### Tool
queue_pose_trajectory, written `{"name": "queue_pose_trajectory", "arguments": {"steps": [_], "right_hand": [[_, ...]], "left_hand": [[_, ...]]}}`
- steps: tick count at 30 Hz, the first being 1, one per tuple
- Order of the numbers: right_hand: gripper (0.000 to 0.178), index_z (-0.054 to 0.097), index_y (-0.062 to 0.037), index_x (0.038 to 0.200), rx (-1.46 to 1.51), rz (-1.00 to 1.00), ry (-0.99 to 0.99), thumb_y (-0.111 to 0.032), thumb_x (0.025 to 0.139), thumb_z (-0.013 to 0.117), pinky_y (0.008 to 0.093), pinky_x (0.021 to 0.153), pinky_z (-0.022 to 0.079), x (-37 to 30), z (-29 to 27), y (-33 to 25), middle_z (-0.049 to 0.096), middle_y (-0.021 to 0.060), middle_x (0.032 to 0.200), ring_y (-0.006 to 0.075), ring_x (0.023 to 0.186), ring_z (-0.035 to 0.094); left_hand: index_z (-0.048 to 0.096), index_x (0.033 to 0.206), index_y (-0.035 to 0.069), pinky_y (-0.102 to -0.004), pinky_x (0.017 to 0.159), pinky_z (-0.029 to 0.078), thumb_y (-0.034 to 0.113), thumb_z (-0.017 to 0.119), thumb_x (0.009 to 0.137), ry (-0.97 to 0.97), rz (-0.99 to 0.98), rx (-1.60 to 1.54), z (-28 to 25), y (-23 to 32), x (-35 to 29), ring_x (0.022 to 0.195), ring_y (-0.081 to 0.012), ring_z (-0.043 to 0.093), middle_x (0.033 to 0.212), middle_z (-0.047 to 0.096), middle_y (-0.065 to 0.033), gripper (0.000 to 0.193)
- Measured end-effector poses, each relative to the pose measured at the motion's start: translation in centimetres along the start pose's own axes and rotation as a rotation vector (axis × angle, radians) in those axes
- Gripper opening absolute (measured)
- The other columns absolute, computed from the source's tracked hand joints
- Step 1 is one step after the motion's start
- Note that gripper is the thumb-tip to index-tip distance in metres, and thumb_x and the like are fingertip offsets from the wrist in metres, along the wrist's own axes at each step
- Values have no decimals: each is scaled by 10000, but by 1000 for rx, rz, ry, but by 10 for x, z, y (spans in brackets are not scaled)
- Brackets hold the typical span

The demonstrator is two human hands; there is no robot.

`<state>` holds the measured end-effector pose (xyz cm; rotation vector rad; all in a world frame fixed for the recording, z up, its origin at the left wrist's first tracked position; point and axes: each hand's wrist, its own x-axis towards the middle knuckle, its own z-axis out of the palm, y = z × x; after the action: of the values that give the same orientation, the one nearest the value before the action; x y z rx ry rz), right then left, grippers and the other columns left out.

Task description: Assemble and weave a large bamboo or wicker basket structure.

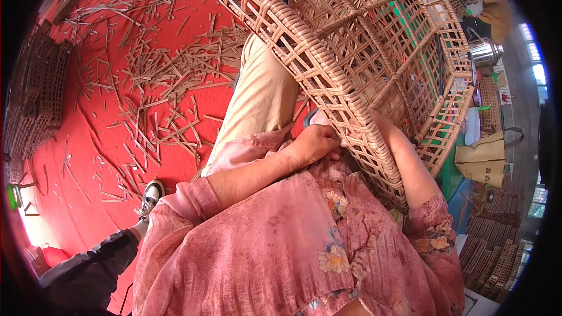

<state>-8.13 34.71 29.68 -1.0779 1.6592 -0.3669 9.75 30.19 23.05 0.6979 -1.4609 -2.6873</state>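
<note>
A tan paper bag (481,161) with dark handles and print stands at far right.

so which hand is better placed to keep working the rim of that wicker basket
Left, probably: the left hand rests on the wicker basket rim in plain view, while the right hand is hidden behind the weave.

A red floor covering (88,158) is carrying the work here, wrinkling in places. Cut cane offcuts (158,82) are lying scattered thickly across it, mostly toward the top and middle. Dark woven panels (35,93) are resting along its left edge. A sneaker (151,193) is standing on it near the bottom, just beside a few stray strips.
</note>
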Motion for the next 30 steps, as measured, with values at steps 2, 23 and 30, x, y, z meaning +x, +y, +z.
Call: {"name": "queue_pose_trajectory", "arguments": {"steps": [2, 23, 30], "right_hand": [[340, 637, -15, 953, -38, 5, 14, -318, 802, 601, 344, 717, 480, -3, -2, 0, 639, 224, 898, 288, 813, 654], [249, 597, 48, 777, -415, -83, 136, -201, 777, 586, 336, 640, 440, -45, -5, -36, 567, 188, 666, 190, 623, 527], [86, 581, -41, 710, -395, -170, 176, -107, 765, 566, 334, 565, 434, -46, -5, -42, 577, 101, 608, 209, 577, 571]], "left_hand": [[606, 961, -49, -260, 690, 519, 95, 542, 867, -12, 1, 28, -2, 1, -1, 755, -156, 653, 853, 648, -84, 183], [547, 1128, -32, -368, 777, 516, 119, 567, 834, 344, 635, 1263, 0, 14, -16, 949, -290, 619, 1122, 588, -195, 331], [564, 1184, 16, -259, 856, 451, 137, 513, 957, -233, 43, 186, -21, 2, 8, 915, -111, 550, 1042, 600, -27, 262]]}}
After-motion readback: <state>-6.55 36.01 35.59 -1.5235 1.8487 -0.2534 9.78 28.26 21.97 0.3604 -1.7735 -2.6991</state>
